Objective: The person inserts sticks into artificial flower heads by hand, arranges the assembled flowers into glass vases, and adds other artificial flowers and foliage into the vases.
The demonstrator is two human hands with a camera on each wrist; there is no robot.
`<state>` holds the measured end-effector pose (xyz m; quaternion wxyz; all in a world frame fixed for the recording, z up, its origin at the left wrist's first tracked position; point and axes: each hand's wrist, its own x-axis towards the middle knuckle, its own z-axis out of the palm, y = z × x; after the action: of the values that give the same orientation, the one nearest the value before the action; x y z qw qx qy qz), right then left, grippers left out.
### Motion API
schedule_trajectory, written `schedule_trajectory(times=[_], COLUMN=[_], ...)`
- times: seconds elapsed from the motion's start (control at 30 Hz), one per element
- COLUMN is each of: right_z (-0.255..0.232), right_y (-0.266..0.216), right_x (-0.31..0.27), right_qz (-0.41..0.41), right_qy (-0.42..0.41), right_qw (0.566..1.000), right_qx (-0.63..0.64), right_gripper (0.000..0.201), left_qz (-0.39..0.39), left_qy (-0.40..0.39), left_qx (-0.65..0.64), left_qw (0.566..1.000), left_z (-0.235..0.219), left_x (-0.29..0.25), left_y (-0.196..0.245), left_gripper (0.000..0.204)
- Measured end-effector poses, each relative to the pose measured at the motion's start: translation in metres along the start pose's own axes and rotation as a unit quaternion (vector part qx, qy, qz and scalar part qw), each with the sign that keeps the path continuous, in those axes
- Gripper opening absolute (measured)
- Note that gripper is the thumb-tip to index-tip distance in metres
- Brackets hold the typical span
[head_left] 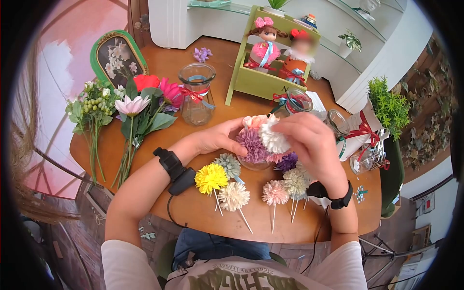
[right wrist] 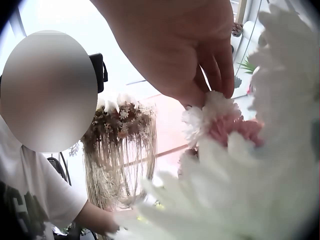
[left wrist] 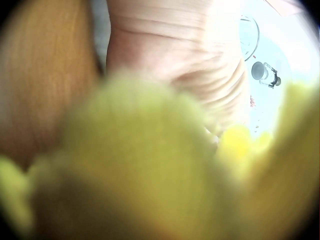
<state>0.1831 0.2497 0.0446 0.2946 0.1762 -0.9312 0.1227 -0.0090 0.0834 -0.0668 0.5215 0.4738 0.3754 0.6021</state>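
In the head view, a cluster of artificial flowers tops a glass vase (head_left: 255, 166) in front of the person. It includes a purple pompom flower (head_left: 252, 144), a white flower (head_left: 274, 137) and peach and pink ones. The left hand (head_left: 220, 137) holds the cluster's left side, its thumb against the purple flower and its fingers partly hidden behind. From above, the right hand (head_left: 309, 140) pinches the white flower; the right wrist view shows its fingertips on white petals (right wrist: 212, 112) beside pink ones. Blurred yellow petals (left wrist: 140, 155) cover much of the left wrist view.
Loose stemmed flowers, including a yellow one (head_left: 210, 179) and a pink one (head_left: 275, 192), lie along the table's (head_left: 232, 227) near side. Leafy stems (head_left: 130, 125) and an hourglass-shaped glass vase (head_left: 197, 96) stand left. Behind is a green doll shelf (head_left: 268, 79); glass jars (head_left: 337, 123) stand right.
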Motion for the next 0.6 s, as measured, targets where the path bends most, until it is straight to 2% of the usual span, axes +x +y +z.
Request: schedule_trajectory(times=[0.03,0.1,0.27,0.37,0.43,0.5,0.57,0.6], right_z=[0.006,0.017,0.008,0.003,0.008,0.012,0.016,0.018], right_y=[0.001,0.001,-0.004,-0.012,-0.007,-0.006,-0.009,-0.009], right_x=[-0.001,-0.002,0.003,0.003,-0.004,-0.005,-0.005,-0.005], right_qz=[0.001,-0.003,-0.008,0.035,0.116,0.11,0.141,0.126], right_qy=[-0.001,-0.004,-0.023,-0.008,-0.061,-0.079,-0.115,-0.118], right_qw=[1.0,1.0,0.999,0.996,0.99,0.99,0.978,0.98], right_qx=[-0.001,0.0,-0.039,-0.08,0.056,0.036,0.104,0.096], right_gripper=[0.04,0.041,0.046,0.053,0.062,0.062,0.061,0.058], left_qz=[0.0,-0.032,-0.026,-0.017,-0.009,-0.028,-0.035,-0.043], left_qy=[-0.001,0.008,0.013,0.007,0.002,0.016,0.012,0.008], left_qx=[-0.001,-0.013,-0.007,0.002,0.01,0.002,0.007,0.011], left_qw=[1.0,0.999,1.0,1.0,1.0,0.999,0.999,0.999], left_z=[0.001,0.002,0.003,0.002,0.002,0.003,0.002,0.001], left_x=[0.0,0.0,-0.001,0.0,0.0,-0.001,-0.002,-0.002], left_y=[0.001,0.004,0.005,0.003,0.004,0.005,0.006,0.007], left_gripper=[0.096,0.11,0.11,0.109,0.109,0.109,0.109,0.109])
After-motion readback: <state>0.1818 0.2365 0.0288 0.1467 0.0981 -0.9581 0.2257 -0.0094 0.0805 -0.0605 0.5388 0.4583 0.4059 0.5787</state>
